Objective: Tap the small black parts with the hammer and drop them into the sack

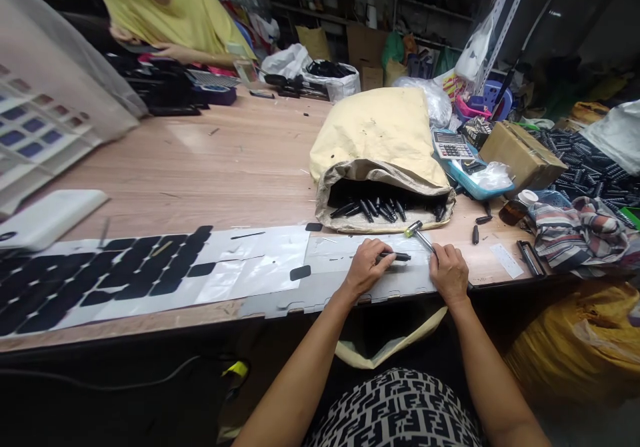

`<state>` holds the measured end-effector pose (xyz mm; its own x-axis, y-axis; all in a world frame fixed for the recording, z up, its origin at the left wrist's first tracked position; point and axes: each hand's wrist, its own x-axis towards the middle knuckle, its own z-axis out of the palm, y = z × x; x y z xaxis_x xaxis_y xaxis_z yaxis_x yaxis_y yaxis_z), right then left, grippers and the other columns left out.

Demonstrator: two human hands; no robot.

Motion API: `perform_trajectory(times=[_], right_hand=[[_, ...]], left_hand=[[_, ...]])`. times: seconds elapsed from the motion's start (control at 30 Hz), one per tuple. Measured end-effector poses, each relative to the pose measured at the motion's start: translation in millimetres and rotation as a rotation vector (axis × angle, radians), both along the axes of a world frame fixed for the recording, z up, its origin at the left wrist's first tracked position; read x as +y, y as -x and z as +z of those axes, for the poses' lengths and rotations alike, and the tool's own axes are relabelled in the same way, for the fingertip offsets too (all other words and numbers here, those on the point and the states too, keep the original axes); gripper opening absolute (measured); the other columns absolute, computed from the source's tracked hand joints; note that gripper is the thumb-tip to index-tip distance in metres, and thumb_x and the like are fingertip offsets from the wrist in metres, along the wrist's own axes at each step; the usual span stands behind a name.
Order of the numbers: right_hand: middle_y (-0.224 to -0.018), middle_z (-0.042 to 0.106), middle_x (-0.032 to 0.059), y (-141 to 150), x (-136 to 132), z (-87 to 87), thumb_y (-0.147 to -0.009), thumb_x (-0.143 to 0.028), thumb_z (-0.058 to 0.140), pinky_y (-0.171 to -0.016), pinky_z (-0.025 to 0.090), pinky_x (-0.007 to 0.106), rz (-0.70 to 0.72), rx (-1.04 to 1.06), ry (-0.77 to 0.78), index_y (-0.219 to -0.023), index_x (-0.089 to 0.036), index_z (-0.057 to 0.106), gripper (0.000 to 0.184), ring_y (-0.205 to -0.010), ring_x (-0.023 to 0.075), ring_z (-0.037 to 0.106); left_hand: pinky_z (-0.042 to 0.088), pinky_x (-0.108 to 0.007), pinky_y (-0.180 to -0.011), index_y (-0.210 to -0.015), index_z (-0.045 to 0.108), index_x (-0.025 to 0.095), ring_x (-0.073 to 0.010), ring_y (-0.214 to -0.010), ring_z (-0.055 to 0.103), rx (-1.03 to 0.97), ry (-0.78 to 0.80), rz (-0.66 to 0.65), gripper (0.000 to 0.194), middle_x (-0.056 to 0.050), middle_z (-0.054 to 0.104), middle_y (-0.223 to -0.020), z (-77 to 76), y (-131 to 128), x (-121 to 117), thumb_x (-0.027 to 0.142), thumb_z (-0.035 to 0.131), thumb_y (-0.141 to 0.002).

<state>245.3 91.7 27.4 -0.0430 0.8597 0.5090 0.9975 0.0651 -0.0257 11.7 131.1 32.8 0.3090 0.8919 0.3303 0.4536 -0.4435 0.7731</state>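
Left hand has its fingers pinched around a slim black part, and most of it is buried in the grip, so I can only see the end poking out toward the right hand. What shows is dark all over, kinda shiny on top, long and narrow like a stubby rod. Too small to make out any finer detail, tbh. It's lying pretty much level, just over the grey sheet near the front edge of the wood-look desk.

Right hand's wrapped around the handle of a hammer. Thin silvery shaft, metal head with a yellow-green end, and it's tilted so the head sits up and away from the person, a bit left of the fist. Head's near the black part, looks apart from it from this angle.

Right behind all that is a big cream sack on its side, mouth facing the person, with a bunch of glossy black pieces with tapered tips piled inside the opening.
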Motion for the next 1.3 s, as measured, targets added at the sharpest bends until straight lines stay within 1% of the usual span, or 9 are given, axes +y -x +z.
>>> perform_trajectory(times=[0.13, 0.33, 0.6, 0.77, 0.9, 0.97, 1.03, 1.17, 1.3], right_hand=[[-0.092, 0.061, 0.0065, 1, 0, 1.4, -0.094, -0.022, 0.052, -0.076, 0.037, 0.030, 0.002, 0.000, -0.001, -0.119, -0.020, 0.066, 0.029, -0.087, 0.0212, 0.050], [-0.092, 0.061, 0.0065, 2, 0, 1.6, -0.094, -0.022, 0.051, -0.076, 0.037, 0.031, 0.000, -0.003, 0.000, -0.118, -0.020, 0.066, 0.029, -0.086, 0.0215, 0.049], [-0.093, 0.061, 0.0070, 2, 0, 1.9, -0.094, -0.022, 0.051, -0.076, 0.037, 0.032, 0.001, 0.008, 0.013, -0.119, -0.020, 0.066, 0.029, -0.088, 0.0220, 0.049], [-0.092, 0.061, 0.0066, 3, 0, 2.0, -0.094, -0.022, 0.051, -0.075, 0.037, 0.031, -0.008, -0.002, 0.008, -0.118, -0.020, 0.066, 0.029, -0.087, 0.0218, 0.049], [-0.091, 0.061, 0.0064, 4, -1, 3.6, -0.093, -0.021, 0.052, -0.075, 0.037, 0.031, -0.010, -0.009, 0.002, -0.117, -0.020, 0.067, 0.028, -0.085, 0.0214, 0.049], [-0.091, 0.061, 0.0062, 4, -2, 4.6, -0.093, -0.020, 0.052, -0.074, 0.036, 0.030, -0.013, -0.004, 0.003, -0.115, -0.020, 0.067, 0.027, -0.085, 0.0210, 0.049], [-0.091, 0.061, 0.0060, 5, -2, 5.3, -0.092, -0.020, 0.052, -0.074, 0.036, 0.030, -0.013, 0.002, 0.003, -0.114, -0.020, 0.067, 0.027, -0.085, 0.0207, 0.049], [-0.091, 0.061, 0.0063, 5, -2, 5.2, -0.092, -0.020, 0.052, -0.074, 0.036, 0.030, -0.016, 0.003, 0.004, -0.113, -0.020, 0.066, 0.026, -0.085, 0.0210, 0.049], [-0.092, 0.060, 0.0061, 5, -2, 3.0, -0.092, -0.020, 0.052, -0.074, 0.037, 0.031, -0.028, 0.007, 0.025, -0.114, -0.020, 0.066, 0.026, -0.086, 0.0212, 0.049]], left_hand=[[0.043, -0.037, -0.083, -0.076, 0.062, 0.020, -0.0206, -0.085, 0.052, -0.057, 0.003, -0.115, 0.027, -0.004, 0.063, -0.082, 6.9, 9, -17, 0.038, 0.054, -0.094], [0.040, -0.041, -0.100, -0.079, 0.072, 0.022, -0.0252, -0.111, 0.052, 0.067, 0.033, -0.286, 0.019, -0.006, 0.064, -0.114, -0.6, 24, -47, 0.040, 0.070, -0.085], [0.034, -0.050, -0.109, -0.078, 0.076, 0.026, -0.0314, -0.126, 0.047, 0.161, 0.066, -0.347, 0.013, -0.004, 0.059, -0.134, 3.4, 24, -51, 0.038, 0.081, -0.074], [0.051, -0.038, -0.091, -0.092, 0.074, 0.023, -0.0235, -0.103, 0.061, -0.034, 0.170, -0.134, 0.021, -0.008, 0.069, -0.111, 1.6, 25, -35, 0.041, 0.070, -0.083], [0.052, -0.032, -0.074, -0.096, 0.072, 0.019, -0.0190, -0.076, 0.063, -0.063, 0.210, 0.324, 0.029, -0.005, 0.071, -0.088, 12.8, 24, 13, 0.044, 0.063, -0.085], [0.051, -0.033, -0.075, -0.089, 0.072, 0.019, -0.0212, -0.078, 0.065, 0.011, 0.214, 0.551, 0.028, -0.005, 0.071, -0.081, 19.3, 22, 44, 0.045, 0.062, -0.084], [0.050, -0.036, -0.078, -0.082, 0.071, 0.020, -0.0262, -0.085, 0.066, 0.115, 0.268, 0.687, 0.030, -0.008, 0.072, -0.082, 22.5, 18, 73, 0.049, 0.063, -0.082], [0.049, -0.044, -0.079, -0.079, 0.071, 0.021, -0.0360, -0.096, 0.066, 0.269, 0.438, 0.775, 0.034, -0.014, 0.074, -0.094, 17.0, 9, 108, 0.054, 0.067, -0.076], [0.049, -0.041, -0.080, -0.079, 0.071, 0.023, -0.0322, -0.095, 0.066, 0.224, 0.407, 0.788, 0.024, -0.010, 0.073, -0.092, 9.3, 6, 105, 0.046, 0.067, -0.076]])
